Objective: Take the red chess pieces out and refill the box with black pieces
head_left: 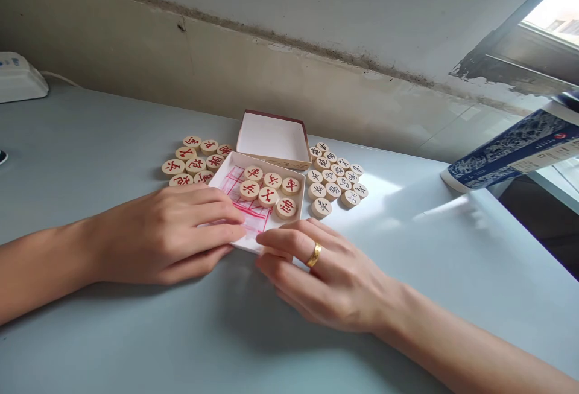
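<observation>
A white open box sits on the table with a folded sheet of red lines inside. On and beside the sheet lie several wooden Chinese chess pieces with red characters. My left hand grips the box's near left corner, its fingers reaching over the wall and the thumb low at the front. At the near right corner, my right hand, with a gold ring, has bent fingers closed on the box edge. Its palm side is hidden.
Behind the box stands its lid, white inside. Red-marked pieces are grouped to its left, and dark-marked pieces to its right. A blue patterned cylinder stands near the table's right edge. A white device is at far left by the wall.
</observation>
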